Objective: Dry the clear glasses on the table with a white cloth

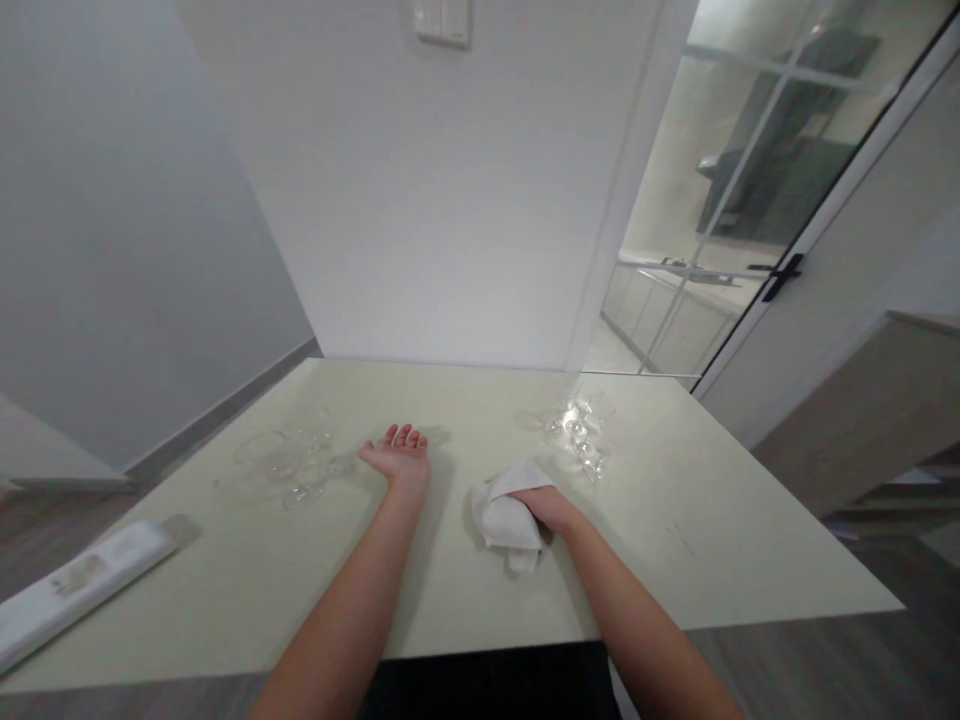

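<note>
While the right hand (546, 504) grips cloth (504, 516), the left (397, 456) is upturned.

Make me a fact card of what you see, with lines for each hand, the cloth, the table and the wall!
Left hand: left hand open, palm up, nothing seen in it
Right hand: right hand holding the cloth, fingers partly hidden
Cloth: white cloth, crumpled
Table: pale table; left clear pieces, right clear pieces, exact kind unclear; long white object at left
Wall: white switch
</note>
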{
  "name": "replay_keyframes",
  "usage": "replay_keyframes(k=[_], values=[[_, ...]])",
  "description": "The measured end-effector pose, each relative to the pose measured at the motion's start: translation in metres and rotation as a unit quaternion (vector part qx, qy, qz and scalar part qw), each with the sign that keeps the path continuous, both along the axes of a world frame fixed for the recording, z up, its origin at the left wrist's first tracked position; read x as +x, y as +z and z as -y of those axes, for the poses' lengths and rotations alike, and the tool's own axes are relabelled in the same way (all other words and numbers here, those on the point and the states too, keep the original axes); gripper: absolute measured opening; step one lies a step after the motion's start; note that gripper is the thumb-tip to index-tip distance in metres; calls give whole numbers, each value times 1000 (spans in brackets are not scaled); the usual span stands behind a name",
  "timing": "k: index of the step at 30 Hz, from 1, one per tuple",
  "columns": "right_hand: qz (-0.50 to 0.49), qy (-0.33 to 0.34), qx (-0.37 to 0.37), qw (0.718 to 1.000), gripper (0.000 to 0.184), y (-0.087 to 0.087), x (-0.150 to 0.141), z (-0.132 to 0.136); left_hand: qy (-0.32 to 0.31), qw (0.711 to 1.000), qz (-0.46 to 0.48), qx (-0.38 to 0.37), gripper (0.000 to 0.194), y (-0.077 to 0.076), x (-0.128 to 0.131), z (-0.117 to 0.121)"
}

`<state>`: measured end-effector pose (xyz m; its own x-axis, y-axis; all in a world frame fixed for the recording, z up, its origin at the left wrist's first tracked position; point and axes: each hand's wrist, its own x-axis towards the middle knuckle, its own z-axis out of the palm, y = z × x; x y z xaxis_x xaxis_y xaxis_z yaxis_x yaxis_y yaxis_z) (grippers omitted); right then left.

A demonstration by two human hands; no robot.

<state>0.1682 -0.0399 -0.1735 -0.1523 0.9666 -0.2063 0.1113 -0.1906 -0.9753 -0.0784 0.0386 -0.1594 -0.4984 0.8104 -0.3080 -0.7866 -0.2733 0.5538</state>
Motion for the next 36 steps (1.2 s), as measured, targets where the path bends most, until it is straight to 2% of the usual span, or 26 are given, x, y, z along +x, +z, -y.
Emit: replay_keyframes(k=[3, 7, 12, 16, 20, 25, 28, 32, 34, 36], values=[[-3, 0, 6, 1000, 24, -7, 2, -3, 39, 999, -3, 9, 64, -2, -6, 0], [-13, -8, 9, 1000, 24, -17, 4, -7, 68, 997, 19, 22, 71, -7, -24, -3], [0, -17, 5, 1000, 21, -17, 4, -7, 46, 995, 64, 68, 74, -5, -51, -8], [-5, -9, 10, 1000, 21, -12, 2, -5, 59, 988, 118, 77, 78, -3, -64, -9], [-13, -4, 20, 1000, 22, -9, 1, -4, 56, 986, 119, 97, 72, -4, -71, -9], [17, -10, 1, 1000, 26, -10, 3, -4, 55, 987, 75, 135, 51, -6, -74, -9], [-7, -20, -5, 1000, 25, -14, 3, -6, 9, 986, 67, 153, 43, 0, -61, -7], [-121, -47, -67, 989, 27, -17, -2, -9, -126, 979, -8, 160, 35, 12, -13, 2], [-200, -56, -101, 973, 29, -14, -4, -10, -196, 960, -103, 169, 33, 17, 19, 10], [-256, -59, -132, 956, 29, -10, -4, -10, -277, 914, -238, 174, 35, 18, 47, 20]])
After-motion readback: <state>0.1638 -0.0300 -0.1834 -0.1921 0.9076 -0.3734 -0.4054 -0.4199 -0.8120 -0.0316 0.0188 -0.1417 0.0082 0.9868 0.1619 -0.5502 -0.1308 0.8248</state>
